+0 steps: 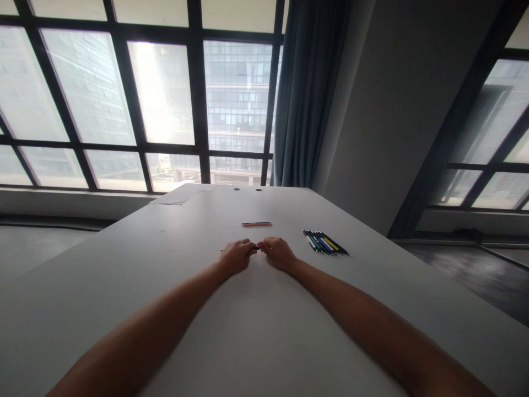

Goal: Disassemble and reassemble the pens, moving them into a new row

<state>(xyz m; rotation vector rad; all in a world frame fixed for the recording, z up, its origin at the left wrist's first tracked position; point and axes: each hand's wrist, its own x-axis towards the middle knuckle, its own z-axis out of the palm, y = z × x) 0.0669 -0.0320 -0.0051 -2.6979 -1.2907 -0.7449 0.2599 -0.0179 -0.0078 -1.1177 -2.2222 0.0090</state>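
Note:
Both hands meet low over the middle of the white table [256, 320]. My left hand [237, 257] is closed around a dark pen [258, 248], whose thin end pokes out on the left of the fist. The fingers of my right hand [279, 253] pinch the pen's other end, so only a short dark stretch shows between the hands. Most of the pen is hidden by my fingers. Just beyond the hands lies a slim pinkish-orange and black pen-like item [257, 224]. To the right, several pens [325, 243] with white, green, blue and yellow parts lie side by side.
Sheets of paper [176, 196] lie at the table's far left corner. Two dark round spots [258, 190] sit near the far edge. Behind the table stand a large window [239, 99], a blue-grey curtain [303, 99] and a grey pillar [384, 110].

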